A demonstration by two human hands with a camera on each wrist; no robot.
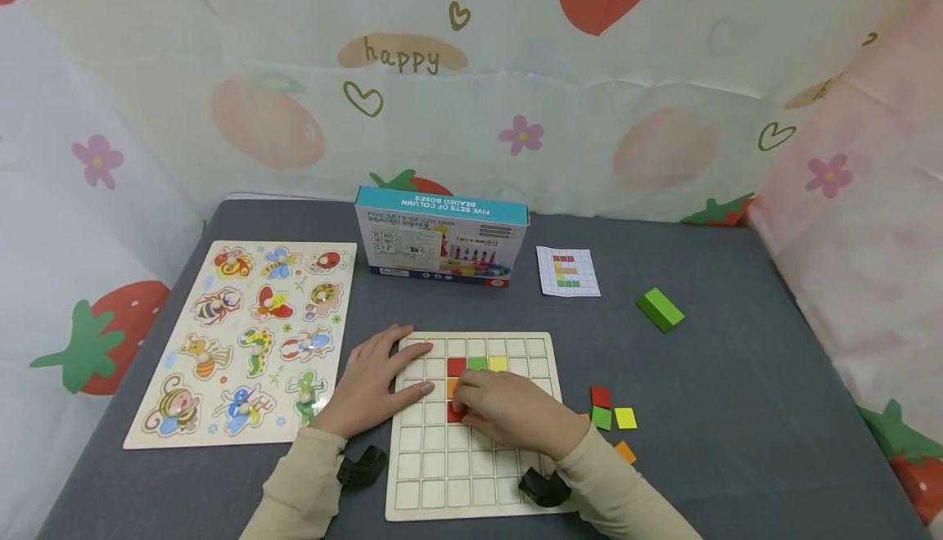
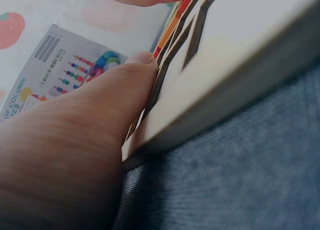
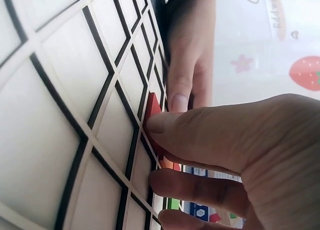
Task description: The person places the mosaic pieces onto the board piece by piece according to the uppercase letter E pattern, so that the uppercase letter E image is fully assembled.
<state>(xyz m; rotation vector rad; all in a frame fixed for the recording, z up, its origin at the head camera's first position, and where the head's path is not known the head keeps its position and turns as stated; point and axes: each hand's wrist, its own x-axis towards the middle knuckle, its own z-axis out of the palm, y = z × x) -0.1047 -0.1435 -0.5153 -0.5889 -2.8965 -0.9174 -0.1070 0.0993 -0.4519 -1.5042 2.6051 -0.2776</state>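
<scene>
A wooden grid board [image 1: 420,495] lies flat on the table. My left hand [image 1: 372,380] rests on its left edge, fingers spread. In the right wrist view, the thumb of my right hand [image 3: 210,140] lies on a red square tile [image 3: 152,105], holding it at a grid cell; the fingertips behind it are partly hidden. Above that tile sit an orange tile [image 1: 452,389] and another red tile [image 1: 457,366]. A green tile [image 1: 477,363] and a yellow tile [image 1: 498,363] continue the upper row. My right hand hides some cells.
Right of the board lie loose red [image 1: 600,397], green [image 1: 601,418], yellow [image 1: 625,418] and orange tiles [image 1: 625,452]. Farther back are a green block [image 1: 661,309], a pattern card [image 1: 582,282] and an upright box [image 1: 442,237]. An animal picture board [image 1: 243,389] lies at left.
</scene>
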